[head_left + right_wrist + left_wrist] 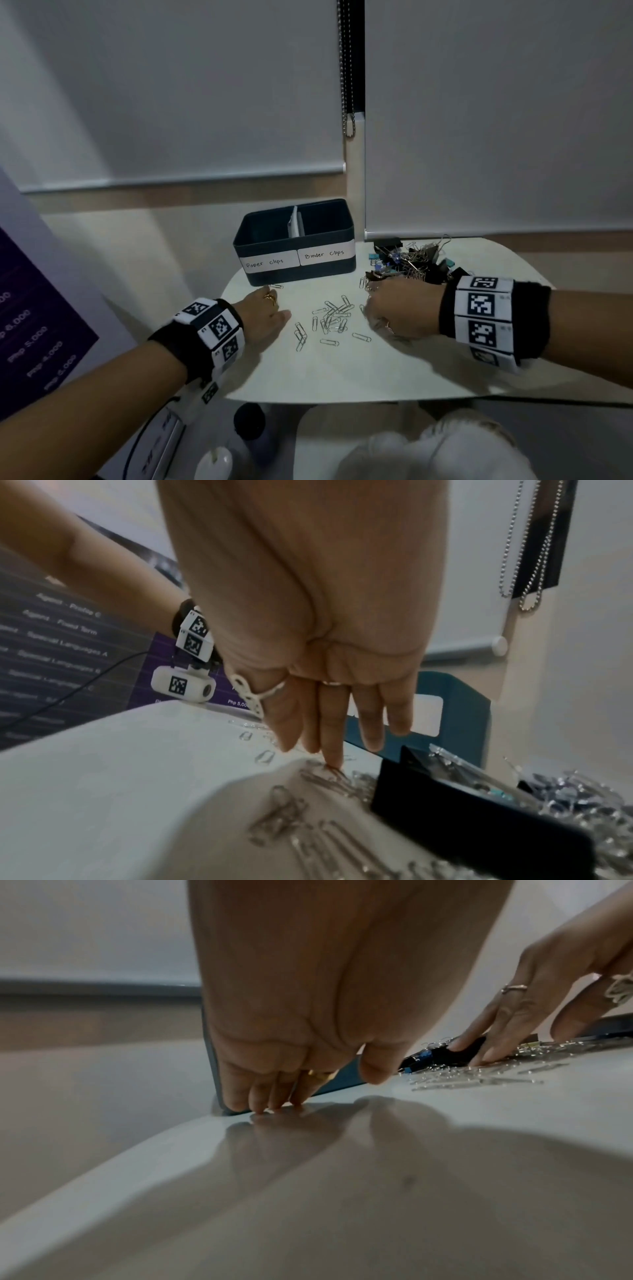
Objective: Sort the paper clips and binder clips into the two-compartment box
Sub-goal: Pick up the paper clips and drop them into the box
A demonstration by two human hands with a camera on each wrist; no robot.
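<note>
A dark blue two-compartment box (339, 269) stands at the table's back; its left label reads "Paper clips", its right "Binder clips". Several loose paper clips (334, 318) lie in front of it. A mixed heap of binder clips (414, 262) and paper clips sits to the right. My left hand (270, 303) rests its fingertips (263, 1107) on the table by the box's front left corner and holds nothing. My right hand (376, 303) has straight fingers; in the right wrist view one fingertip (334, 761) presses paper clips (308, 818) beside a black binder clip (479, 826).
The small white table (342, 370) has a rounded front edge close to me. Roller blinds with a bead chain (346, 85) hang behind. A purple poster (30, 325) stands at the left. A dark bottle (249, 419) and white items sit below the table edge.
</note>
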